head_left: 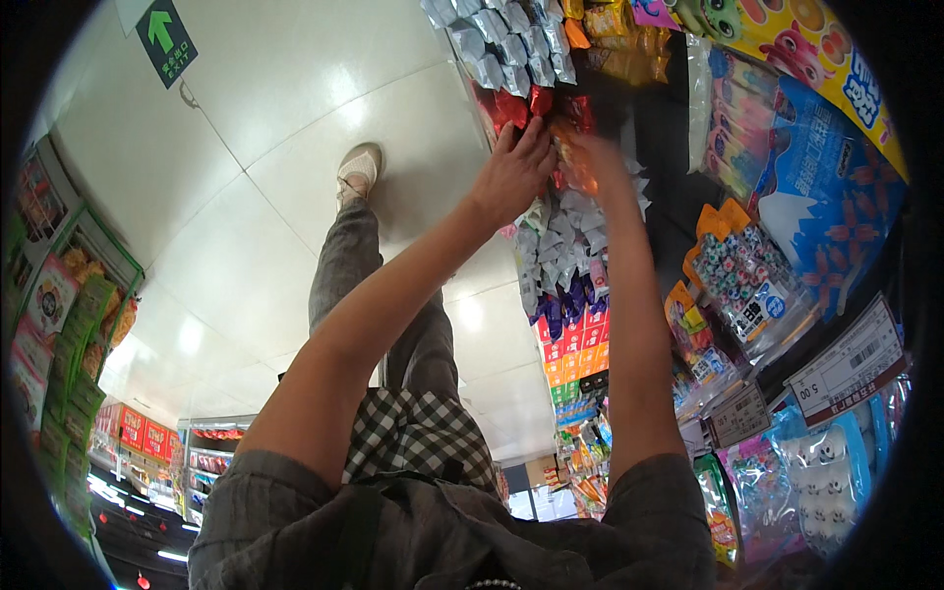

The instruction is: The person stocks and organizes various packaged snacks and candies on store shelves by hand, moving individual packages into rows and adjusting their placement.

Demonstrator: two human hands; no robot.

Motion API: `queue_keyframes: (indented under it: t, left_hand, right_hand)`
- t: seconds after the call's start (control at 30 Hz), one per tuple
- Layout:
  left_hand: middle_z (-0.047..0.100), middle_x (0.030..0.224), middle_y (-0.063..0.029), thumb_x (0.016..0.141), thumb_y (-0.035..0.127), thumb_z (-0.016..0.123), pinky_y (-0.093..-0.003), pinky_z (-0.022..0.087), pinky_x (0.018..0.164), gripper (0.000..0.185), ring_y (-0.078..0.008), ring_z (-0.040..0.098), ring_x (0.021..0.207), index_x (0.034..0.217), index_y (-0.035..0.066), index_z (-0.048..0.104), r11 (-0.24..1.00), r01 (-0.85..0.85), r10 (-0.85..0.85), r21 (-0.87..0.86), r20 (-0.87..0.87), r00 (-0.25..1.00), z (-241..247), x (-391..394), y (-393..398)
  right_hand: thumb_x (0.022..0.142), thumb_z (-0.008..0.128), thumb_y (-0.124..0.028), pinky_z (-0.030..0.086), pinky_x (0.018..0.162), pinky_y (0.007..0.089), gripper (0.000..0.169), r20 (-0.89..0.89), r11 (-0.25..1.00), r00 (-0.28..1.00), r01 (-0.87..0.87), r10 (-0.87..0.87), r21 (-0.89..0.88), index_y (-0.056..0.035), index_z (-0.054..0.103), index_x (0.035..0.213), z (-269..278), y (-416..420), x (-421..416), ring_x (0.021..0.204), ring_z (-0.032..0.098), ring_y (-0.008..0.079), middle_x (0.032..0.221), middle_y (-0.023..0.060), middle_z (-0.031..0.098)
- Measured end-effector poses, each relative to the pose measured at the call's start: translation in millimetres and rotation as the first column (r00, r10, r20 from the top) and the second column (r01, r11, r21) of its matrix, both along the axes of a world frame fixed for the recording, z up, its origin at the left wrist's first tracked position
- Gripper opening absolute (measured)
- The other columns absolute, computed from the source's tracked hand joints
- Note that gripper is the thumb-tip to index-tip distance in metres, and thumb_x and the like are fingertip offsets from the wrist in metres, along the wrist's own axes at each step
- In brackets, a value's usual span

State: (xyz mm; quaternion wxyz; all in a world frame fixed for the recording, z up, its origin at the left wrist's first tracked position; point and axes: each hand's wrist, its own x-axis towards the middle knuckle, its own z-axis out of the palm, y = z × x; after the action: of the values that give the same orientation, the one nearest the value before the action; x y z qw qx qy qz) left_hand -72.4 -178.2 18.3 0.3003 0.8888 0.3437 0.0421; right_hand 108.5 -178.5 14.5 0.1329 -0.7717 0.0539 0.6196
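Note:
My left hand reaches to the shelf edge, its fingertips on red foil-wrapped packets. Just right of it, my right hand is blurred and touches an orange-and-clear wrapped packet; whether it grips the packet I cannot tell. Silver packets stand in rows beyond the hands. Nearer to me lie loose silver-grey packets, then purple-wrapped ones and red and orange boxes.
Bagged sweets and a blue bag fill the shelf at right, above price tags. Golden packets lie at the far end. Another stocked display stands at left across the tiled floor.

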Motion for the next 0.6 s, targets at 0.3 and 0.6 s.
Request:
queue_keyframes:
  t: [0.3,0.6]
  left_hand:
    - [0.045,0.131,-0.0162,0.075,0.016,0.058,-0.0474,0.025,0.108,0.05,-0.034,0.033,0.129,0.122,0.001,0.05,0.995,-0.043,0.051,-0.088,0.094,0.994,10,-12,4]
    - [0.047,0.125,-0.0181,0.081,0.01,0.059,-0.0419,0.038,0.099,0.041,-0.0336,0.043,0.119,0.12,0.001,0.05,0.905,-0.168,0.199,-0.391,0.038,0.979,74,-108,-76]
  right_hand:
    - [0.09,0.039,-0.051,0.047,0.082,0.0471,0.06,0.52,0.604,0.413,-0.749,0.748,-0.274,0.0016,0.065,0.1,2,30,-32,0.094,0.061,0.042,0.097,0.0251,0.064]
    - [0.093,0.047,-0.032,0.034,0.101,0.0471,0.059,0.877,0.319,-0.066,-0.916,0.477,-0.242,-0.0006,0.029,0.139,-10,-24,-50,0.122,0.04,0.0409,0.141,0.0246,0.03]
